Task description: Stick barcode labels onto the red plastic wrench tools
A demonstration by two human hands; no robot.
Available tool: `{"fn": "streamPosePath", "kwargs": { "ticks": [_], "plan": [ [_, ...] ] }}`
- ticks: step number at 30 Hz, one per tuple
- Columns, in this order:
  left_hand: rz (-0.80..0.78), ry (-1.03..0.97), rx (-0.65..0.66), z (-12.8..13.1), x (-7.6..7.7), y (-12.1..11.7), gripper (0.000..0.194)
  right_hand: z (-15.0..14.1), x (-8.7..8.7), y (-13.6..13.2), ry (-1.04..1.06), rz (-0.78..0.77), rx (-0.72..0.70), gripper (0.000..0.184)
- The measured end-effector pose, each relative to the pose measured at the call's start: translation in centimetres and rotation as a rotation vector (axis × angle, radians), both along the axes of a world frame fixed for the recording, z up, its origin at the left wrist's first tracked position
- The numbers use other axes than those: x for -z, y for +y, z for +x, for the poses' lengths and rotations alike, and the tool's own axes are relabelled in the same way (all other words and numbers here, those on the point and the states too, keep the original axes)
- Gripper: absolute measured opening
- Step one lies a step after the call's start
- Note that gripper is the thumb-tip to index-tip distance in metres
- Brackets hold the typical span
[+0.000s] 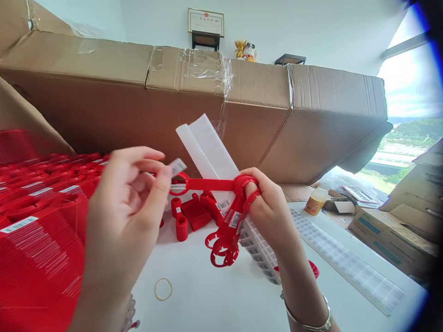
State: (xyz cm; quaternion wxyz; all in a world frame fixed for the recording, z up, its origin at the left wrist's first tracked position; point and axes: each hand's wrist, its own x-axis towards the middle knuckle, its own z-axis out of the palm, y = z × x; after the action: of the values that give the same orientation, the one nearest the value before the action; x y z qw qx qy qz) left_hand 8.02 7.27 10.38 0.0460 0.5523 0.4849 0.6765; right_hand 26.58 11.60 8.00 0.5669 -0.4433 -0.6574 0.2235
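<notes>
From my remote seat, the view is filled by a long taped cardboard carton (173,120) behind a white table (207,299). A heap of ribbed red plastic pieces (41,240) takes up the left side, with barcoded labels on many of them. Past my right hand, a perforated white tray (346,263) lies on the table, and a smaller one (259,251) sits partly behind the wrist. A sheet of white paper (207,147) stands up behind the work.

The right hand (270,212) is closed around a red strip (207,184) near its looped end, and a bunch of red rings (224,244) dangles below it. The left hand (128,216) is narrowed to a pinch on a small barcode label (178,166) at the strip's far end, beside a red ring.

I judge the strip light and stiff but slightly springy. Its flat middle looks the safest place to hold. The label looks thin and easily creased. A rubber band (163,289) lies on the table.
</notes>
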Motion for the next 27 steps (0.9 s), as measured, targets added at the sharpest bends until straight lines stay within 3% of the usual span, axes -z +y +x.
{"fn": "streamPosePath", "kwargs": {
  "ticks": [4,11,27],
  "plan": [
    [-0.248,0.161,0.204,0.1,0.2,-0.4,0.011,-0.1,-0.1,-0.6,-0.058,-0.024,0.016,0.022],
    [-0.319,0.240,0.233,0.1,0.7,0.3,0.012,-0.2,-0.2,-1.2,-0.094,-0.023,-0.011,0.023],
    [-0.251,0.240,0.182,0.7,1.1,0.5,0.012,0.0,-0.7,-2.2,-0.075,-0.048,-0.082,0.024]
  ]
}}
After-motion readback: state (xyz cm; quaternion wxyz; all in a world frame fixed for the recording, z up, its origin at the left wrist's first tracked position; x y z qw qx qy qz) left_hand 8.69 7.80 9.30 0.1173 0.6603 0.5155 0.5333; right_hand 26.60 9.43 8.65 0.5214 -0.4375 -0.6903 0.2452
